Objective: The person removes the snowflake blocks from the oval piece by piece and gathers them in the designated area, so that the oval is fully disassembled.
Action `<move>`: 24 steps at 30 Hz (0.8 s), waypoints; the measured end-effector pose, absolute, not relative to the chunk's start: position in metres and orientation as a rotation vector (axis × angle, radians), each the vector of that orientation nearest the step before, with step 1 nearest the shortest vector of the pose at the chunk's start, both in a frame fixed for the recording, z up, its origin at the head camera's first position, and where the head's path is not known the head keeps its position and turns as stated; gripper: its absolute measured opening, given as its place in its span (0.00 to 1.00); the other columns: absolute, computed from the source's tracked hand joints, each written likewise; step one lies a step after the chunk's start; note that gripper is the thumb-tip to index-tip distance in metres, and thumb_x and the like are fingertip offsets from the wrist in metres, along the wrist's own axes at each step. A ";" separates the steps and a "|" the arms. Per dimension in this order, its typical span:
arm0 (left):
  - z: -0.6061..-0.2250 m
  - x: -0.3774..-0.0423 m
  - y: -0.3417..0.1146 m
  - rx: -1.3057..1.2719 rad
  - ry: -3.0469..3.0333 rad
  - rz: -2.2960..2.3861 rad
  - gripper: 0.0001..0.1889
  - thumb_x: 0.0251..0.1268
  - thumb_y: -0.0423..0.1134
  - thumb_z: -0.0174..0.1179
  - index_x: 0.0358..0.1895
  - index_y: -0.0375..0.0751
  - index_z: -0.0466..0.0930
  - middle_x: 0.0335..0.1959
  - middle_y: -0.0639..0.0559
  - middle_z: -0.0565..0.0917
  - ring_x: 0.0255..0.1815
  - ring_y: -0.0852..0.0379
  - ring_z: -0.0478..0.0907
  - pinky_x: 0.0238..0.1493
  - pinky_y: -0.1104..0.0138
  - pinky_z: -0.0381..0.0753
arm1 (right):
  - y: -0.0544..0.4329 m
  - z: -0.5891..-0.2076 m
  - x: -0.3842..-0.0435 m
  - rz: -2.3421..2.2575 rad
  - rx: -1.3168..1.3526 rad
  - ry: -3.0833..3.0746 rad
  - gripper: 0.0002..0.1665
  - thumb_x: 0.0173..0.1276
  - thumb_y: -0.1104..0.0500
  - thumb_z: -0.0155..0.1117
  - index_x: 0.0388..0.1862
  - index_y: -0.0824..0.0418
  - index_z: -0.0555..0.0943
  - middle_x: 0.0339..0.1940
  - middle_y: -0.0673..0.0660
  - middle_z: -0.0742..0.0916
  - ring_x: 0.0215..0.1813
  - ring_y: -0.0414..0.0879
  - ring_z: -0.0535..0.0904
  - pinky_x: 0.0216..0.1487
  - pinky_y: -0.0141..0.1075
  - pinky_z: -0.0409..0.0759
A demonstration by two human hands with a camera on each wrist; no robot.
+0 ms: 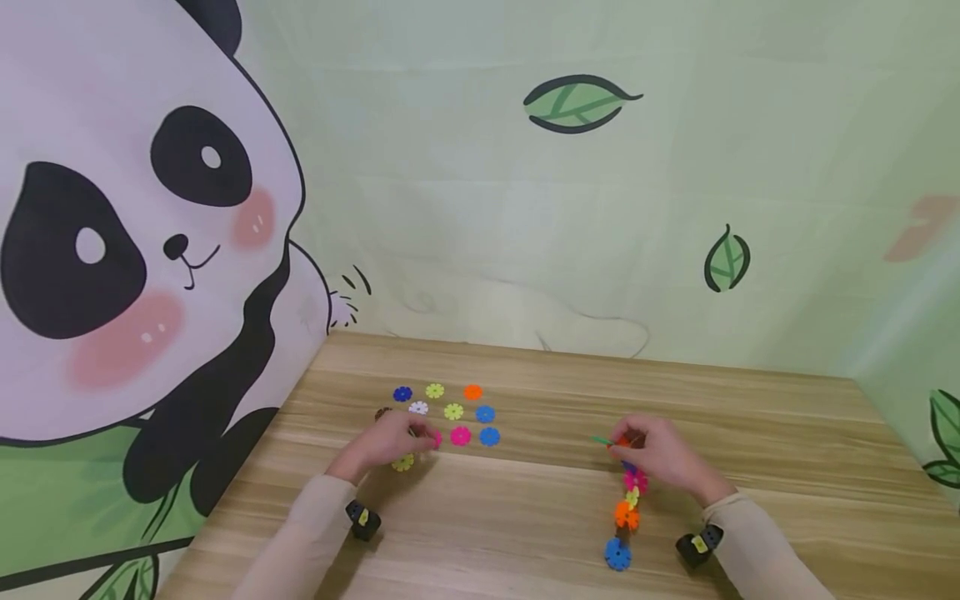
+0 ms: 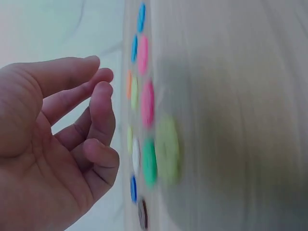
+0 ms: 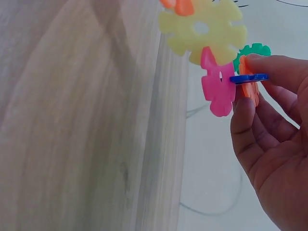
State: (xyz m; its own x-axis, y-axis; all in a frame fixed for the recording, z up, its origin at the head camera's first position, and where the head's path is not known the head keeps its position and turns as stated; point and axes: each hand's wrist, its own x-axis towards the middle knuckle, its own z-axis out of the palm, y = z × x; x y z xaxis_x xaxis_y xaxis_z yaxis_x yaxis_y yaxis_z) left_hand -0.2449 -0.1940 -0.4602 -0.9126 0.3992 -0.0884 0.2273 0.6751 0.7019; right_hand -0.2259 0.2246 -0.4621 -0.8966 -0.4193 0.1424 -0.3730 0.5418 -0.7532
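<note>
My right hand [image 1: 656, 450] pinches an orange notched disc [image 3: 249, 89] between thumb and fingers. That disc belongs to a chain of interlocked plastic snowflake discs: a green disc [image 1: 602, 440] at the top end, then dark blue [image 3: 255, 78], pink [image 3: 219, 91], yellow [image 3: 202, 30] and orange [image 1: 627, 516] ones, down to a blue disc [image 1: 618, 553] at the lower end. On the left, my left hand [image 1: 390, 439] hovers over loose discs with bent fingers and nothing between them. Closest to it are a pink disc [image 2: 148, 103], a green disc [image 2: 149, 162] and a yellow disc [image 2: 168, 149].
More loose discs lie flat in rough rows on the wooden table [image 1: 525, 533], among them a second pink disc [image 1: 460, 436], a white disc [image 1: 418, 408] and an orange disc [image 1: 472, 392]. A printed cloth backdrop [image 1: 465, 208] stands behind the table and along its left side.
</note>
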 end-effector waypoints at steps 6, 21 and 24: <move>-0.457 -0.246 -0.147 0.616 2.580 1.117 0.07 0.63 0.37 0.61 0.40 0.39 0.83 0.33 0.56 0.82 0.33 0.59 0.74 0.34 0.66 0.75 | 0.220 -0.457 -0.225 -1.262 -0.718 2.721 0.03 0.61 0.63 0.67 0.33 0.60 0.80 0.29 0.51 0.83 0.29 0.41 0.73 0.28 0.32 0.75; -0.463 -0.244 -0.039 0.772 2.555 1.263 0.14 0.60 0.35 0.64 0.49 0.35 0.80 0.43 0.47 0.83 0.37 0.61 0.79 0.35 0.72 0.77 | 0.212 -0.457 -0.226 -1.251 -0.760 2.739 0.03 0.59 0.64 0.68 0.32 0.59 0.82 0.29 0.48 0.83 0.30 0.41 0.77 0.31 0.32 0.77; -0.465 -0.243 -0.025 0.827 2.566 1.271 0.15 0.59 0.35 0.65 0.49 0.34 0.79 0.46 0.45 0.82 0.38 0.62 0.79 0.36 0.73 0.77 | 0.211 -0.457 -0.227 -1.261 -0.777 2.736 0.03 0.59 0.65 0.68 0.32 0.60 0.83 0.29 0.49 0.84 0.30 0.40 0.77 0.32 0.32 0.78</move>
State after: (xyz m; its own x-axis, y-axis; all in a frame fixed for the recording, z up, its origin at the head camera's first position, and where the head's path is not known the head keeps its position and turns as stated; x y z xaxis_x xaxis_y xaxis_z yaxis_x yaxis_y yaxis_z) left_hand -0.2427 -0.0249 -0.4647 -0.8340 0.5431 0.0974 0.4066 0.4856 0.7739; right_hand -0.2269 0.2114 -0.4566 -0.8748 -0.4516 0.1755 -0.4268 0.5468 -0.7203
